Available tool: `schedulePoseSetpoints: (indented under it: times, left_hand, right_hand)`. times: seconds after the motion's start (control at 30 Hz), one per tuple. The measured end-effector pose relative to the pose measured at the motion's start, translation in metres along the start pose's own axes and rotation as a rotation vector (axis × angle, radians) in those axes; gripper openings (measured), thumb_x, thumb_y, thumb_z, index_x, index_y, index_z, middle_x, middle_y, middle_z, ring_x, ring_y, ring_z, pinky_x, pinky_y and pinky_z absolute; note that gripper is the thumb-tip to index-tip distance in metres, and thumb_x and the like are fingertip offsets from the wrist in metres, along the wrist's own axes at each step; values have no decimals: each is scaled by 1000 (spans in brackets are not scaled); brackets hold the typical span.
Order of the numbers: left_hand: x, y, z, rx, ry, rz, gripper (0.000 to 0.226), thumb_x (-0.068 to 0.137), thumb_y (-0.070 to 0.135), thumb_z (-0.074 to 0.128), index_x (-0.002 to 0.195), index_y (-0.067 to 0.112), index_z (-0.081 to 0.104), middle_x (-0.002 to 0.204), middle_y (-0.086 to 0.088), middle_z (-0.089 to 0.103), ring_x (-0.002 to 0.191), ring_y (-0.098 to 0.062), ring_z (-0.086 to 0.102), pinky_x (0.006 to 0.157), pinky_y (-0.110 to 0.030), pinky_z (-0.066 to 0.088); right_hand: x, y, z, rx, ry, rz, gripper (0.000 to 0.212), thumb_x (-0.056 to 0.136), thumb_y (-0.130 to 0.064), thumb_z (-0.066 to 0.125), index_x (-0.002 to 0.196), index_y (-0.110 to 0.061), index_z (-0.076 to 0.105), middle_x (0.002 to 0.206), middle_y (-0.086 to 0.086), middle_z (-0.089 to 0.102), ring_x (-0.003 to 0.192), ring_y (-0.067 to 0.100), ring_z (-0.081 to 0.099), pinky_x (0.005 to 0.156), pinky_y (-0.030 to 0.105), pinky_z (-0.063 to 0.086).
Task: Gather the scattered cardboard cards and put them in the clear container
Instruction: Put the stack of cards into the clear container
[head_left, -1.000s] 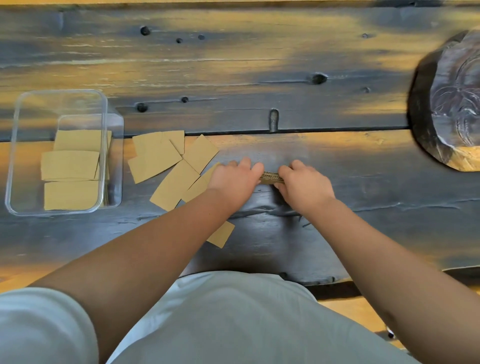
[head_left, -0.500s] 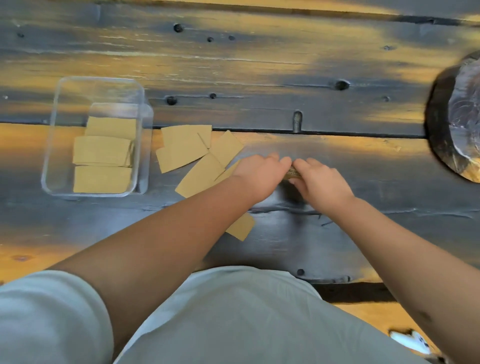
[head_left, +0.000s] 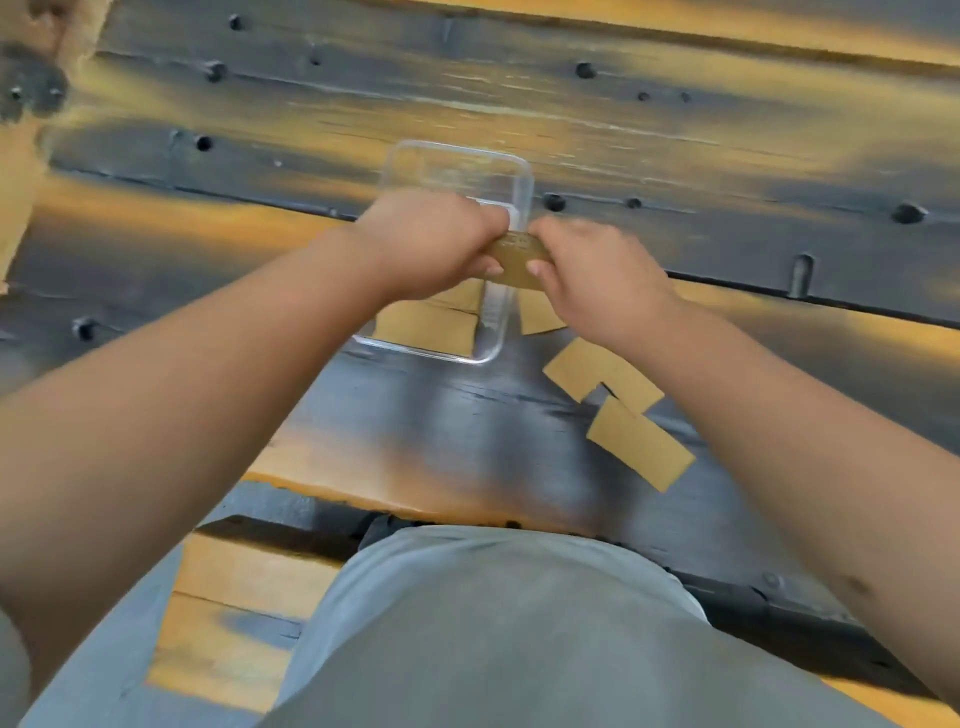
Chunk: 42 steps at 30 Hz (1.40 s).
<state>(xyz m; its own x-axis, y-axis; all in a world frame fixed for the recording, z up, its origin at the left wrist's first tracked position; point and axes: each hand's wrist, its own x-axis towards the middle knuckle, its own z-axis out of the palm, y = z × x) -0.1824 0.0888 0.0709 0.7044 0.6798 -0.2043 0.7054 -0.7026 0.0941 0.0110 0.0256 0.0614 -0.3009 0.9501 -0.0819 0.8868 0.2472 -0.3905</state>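
My left hand (head_left: 436, 241) and my right hand (head_left: 592, 275) together grip a small stack of brown cardboard cards (head_left: 517, 262), held above the right rim of the clear container (head_left: 457, 166). Inside the container lie more cards (head_left: 428, 327), partly hidden by my left hand. On the dark wooden table to the right of the container rest loose cards: one (head_left: 540, 317) just beside its wall, two overlapping ones (head_left: 602, 371) nearer me, and another (head_left: 639, 444) closest to the table edge.
The wooden table (head_left: 675, 171) is dark with yellow patches, knots and a groove between planks. Its front edge (head_left: 415, 499) runs just before my grey-clad lap (head_left: 493, 623). A light wooden piece (head_left: 21, 171) shows at the far left.
Both hands lifted the card stack off the table and carried it left to the container. The camera swung left, so the container now sits centre and the dark round object at right left view.
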Motion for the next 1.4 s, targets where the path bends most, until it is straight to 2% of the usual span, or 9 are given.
schedulePoseSetpoints:
  times: [0.13,0.27,0.37,0.6,0.77,1.07,1.23,1.3,1.4]
  left_hand:
    - [-22,-41,17,-129,-125,-55,31,92,45,54,90,20,37,78,-4,48,76,-32,53,56,-35,34]
    - [-43,-63,35,-148,-33,-131,51,87,55,55,120,18,45,111,-8,63,102,-33,58,77,-41,45]
    - [-56,-62,46,-147,42,-1,68,80,65,52,129,18,43,122,-6,59,116,-27,52,88,-43,34]
    - [-76,-54,83,-9,-139,104,95,65,78,59,137,19,36,132,2,53,121,-20,48,96,-44,23]
    - [-76,-53,94,34,-131,86,87,67,63,69,134,17,39,128,-1,54,116,-24,48,96,-45,17]
    - [-72,-46,97,135,-109,29,80,68,52,72,131,15,40,128,-7,40,118,-27,37,94,-48,26]
    - [-67,-45,97,135,-162,-28,103,69,59,70,145,8,22,133,-8,36,122,-27,35,103,-51,20]
    - [-69,-45,97,131,-146,-28,108,69,61,70,146,7,17,136,-8,35,125,-26,34,104,-52,19]
    - [-73,-44,100,133,-121,-3,103,69,59,70,145,9,21,136,-6,36,125,-24,35,103,-53,18]
  right_hand:
    - [40,-38,22,-102,-163,33,20,96,-29,45,109,-15,46,100,16,59,87,40,57,64,40,43]
    - [54,-54,41,-89,-303,136,17,97,-27,44,104,-13,48,99,17,56,80,34,51,61,34,35]
    - [54,-61,51,-31,-376,194,15,96,-26,46,102,-12,49,98,18,58,77,30,46,61,32,34]
    - [56,-77,77,-42,-565,286,25,97,-24,44,115,-8,53,111,19,58,94,33,54,68,29,37]
    - [52,-84,89,-118,-563,318,26,93,-17,46,117,-7,50,111,16,47,98,36,54,70,33,41]
    - [45,-94,91,-254,-369,389,37,86,-16,52,121,-7,45,117,10,38,105,32,46,66,36,38]
    - [53,-81,73,160,-146,546,35,87,-17,55,119,-6,46,121,13,49,109,30,50,81,31,40]
    - [56,-76,65,505,-89,739,45,87,-20,58,129,-9,45,125,8,52,106,24,51,80,28,38]
    - [59,-76,60,1126,-63,1031,57,86,-27,63,136,-13,39,137,9,45,121,23,44,88,32,35]
